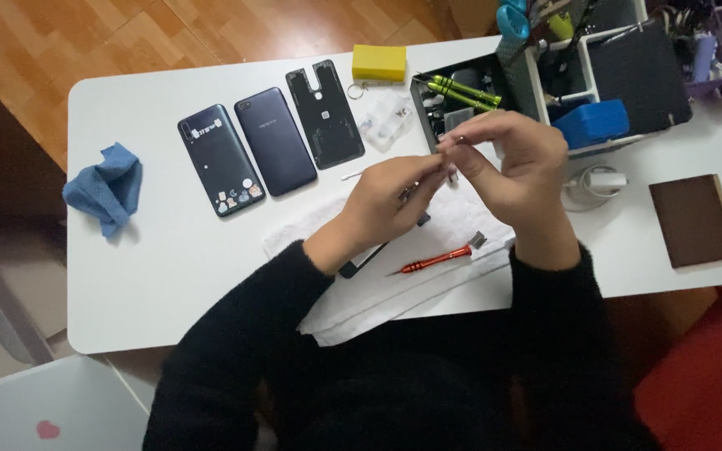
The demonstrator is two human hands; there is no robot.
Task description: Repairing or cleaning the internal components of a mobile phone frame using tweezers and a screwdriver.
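My left hand [390,200] and my right hand [516,163] meet above a white towel [394,288], fingertips pinched together on a tiny part [451,144] too small to make out. A thin dark tool seems to run under my left fingers. Under my left wrist lies a dark phone body [361,260], mostly hidden. A red screwdriver [436,260] rests on the towel just below my hands, with a small dark piece [477,240] beside its tip.
Three dark phone backs [276,142] lie in a row at the table's far side, with a yellow block [378,63] and a clear screw tray [384,117]. A tool organiser [578,75] stands at the back right. A brown pad [695,220] and a blue cloth [106,188] flank the work.
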